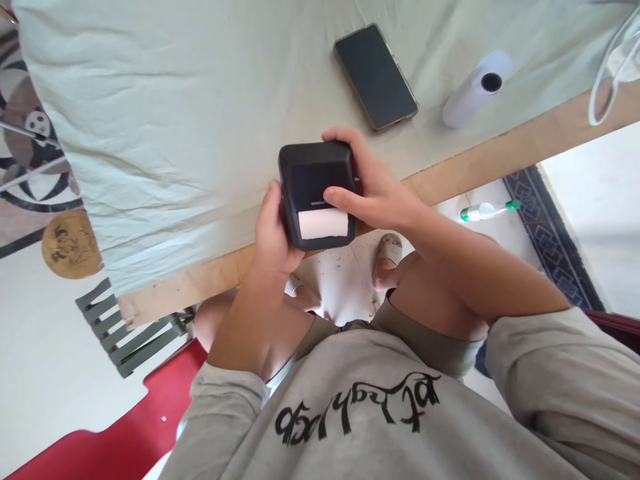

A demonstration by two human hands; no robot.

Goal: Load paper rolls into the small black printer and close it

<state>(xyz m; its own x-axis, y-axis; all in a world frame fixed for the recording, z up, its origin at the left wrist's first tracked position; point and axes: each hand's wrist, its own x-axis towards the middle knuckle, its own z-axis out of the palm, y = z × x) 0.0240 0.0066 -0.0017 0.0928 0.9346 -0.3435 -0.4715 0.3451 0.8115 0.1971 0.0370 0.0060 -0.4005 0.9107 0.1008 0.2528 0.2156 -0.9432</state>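
A small black printer is held in both hands just over the near edge of the table, partly above the cloth and partly out past the bare wooden rim. A strip of pale paper shows at the slot on its near end, and a dark glossy panel with small lettering fills the rest of its top face.

The left hand grips the printer's left side, palm against the casing and thumb up along its edge. The right hand wraps the right side: its fingers curl over the far top corner, and its thumb lies across the top face just above the paper.

On the cloth beyond the printer, near the far right, a phone lies flat with its dark screen up. To the right of it, well apart from the hands, a paper roll lies on its side with the hollow core facing the camera. A white cord loops at the table's right corner.

Below the table edge are the person's knees, a sandal on the pale floor, and a green-and-white pen lying beside a patterned rug. A red chair and a green slatted one stand at the left.
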